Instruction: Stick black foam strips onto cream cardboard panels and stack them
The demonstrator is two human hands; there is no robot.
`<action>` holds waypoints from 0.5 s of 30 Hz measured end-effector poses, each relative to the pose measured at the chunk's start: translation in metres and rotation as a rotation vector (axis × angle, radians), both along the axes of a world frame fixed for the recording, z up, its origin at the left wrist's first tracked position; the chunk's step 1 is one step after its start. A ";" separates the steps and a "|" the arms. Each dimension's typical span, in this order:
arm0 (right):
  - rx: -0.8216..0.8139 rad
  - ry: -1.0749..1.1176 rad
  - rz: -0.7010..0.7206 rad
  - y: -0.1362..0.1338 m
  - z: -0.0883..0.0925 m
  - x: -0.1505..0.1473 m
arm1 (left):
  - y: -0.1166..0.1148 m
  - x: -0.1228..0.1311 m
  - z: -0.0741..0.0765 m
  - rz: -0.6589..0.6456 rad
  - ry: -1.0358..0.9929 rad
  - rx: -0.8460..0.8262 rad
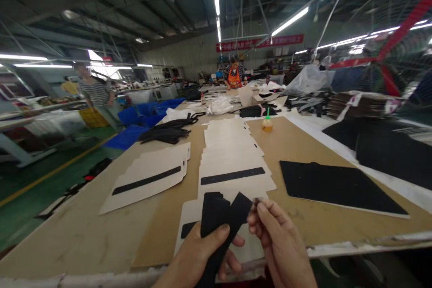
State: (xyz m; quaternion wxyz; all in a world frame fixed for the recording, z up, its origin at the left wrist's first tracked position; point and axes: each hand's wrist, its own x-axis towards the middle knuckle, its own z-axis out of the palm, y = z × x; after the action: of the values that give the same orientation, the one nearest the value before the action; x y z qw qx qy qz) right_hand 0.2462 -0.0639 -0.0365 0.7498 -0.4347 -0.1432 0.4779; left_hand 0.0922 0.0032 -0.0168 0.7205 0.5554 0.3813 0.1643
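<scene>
Being held low at 6 o'clock, a black flexible strip (216,220) is bent into a V between both hands, above the front edge of the bench (84,243). The left hand (199,256) is closed around its lower part, with the thumb pressed onto its face. The right hand (280,238) is only partly closed, and the strip's upper end is pinched between the thumb and forefinger.

Just beyond the hands, at 12 o'clock, a row of cream die-cut card blanks (229,162) is laid out, and the strip overlaps the nearest one. A similar cream card blank (145,180) with a black stripe is placed at 10 o'clock, and a black panel (337,189) lies at 2 o'clock. A bundle of black strips (165,134) is seen further off at 11 o'clock, while a small plastic bottle (267,123) with a green straw stands at 1 o'clock.

Blue crates (135,121) are stacked beside the bench at 10 o'clock, near a standing person (94,92) in a striped shirt. A co-worker (234,76) in an orange apron is positioned at the far end of the bench, at 12 o'clock.
</scene>
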 end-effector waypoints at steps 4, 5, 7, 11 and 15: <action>-0.042 -0.059 0.086 0.002 -0.010 -0.018 | 0.003 0.003 -0.001 0.058 -0.066 -0.001; -0.019 -0.080 0.137 0.004 -0.014 -0.024 | 0.002 0.004 -0.001 0.063 -0.058 0.004; 0.043 -0.070 0.245 0.007 -0.018 -0.034 | 0.000 0.004 0.000 0.066 -0.030 0.015; 0.053 0.063 0.173 0.007 -0.008 -0.017 | -0.007 -0.016 0.011 0.016 0.094 0.064; -0.032 -0.114 -0.175 0.000 0.014 0.049 | -0.012 -0.065 0.038 -0.068 0.303 0.316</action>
State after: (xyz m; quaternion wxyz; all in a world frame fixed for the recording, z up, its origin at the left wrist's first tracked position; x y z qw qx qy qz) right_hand 0.2956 -0.0638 -0.0221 0.7722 -0.4839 -0.1395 0.3873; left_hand 0.0269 -0.0091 0.0215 0.5642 0.6922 0.4358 0.1120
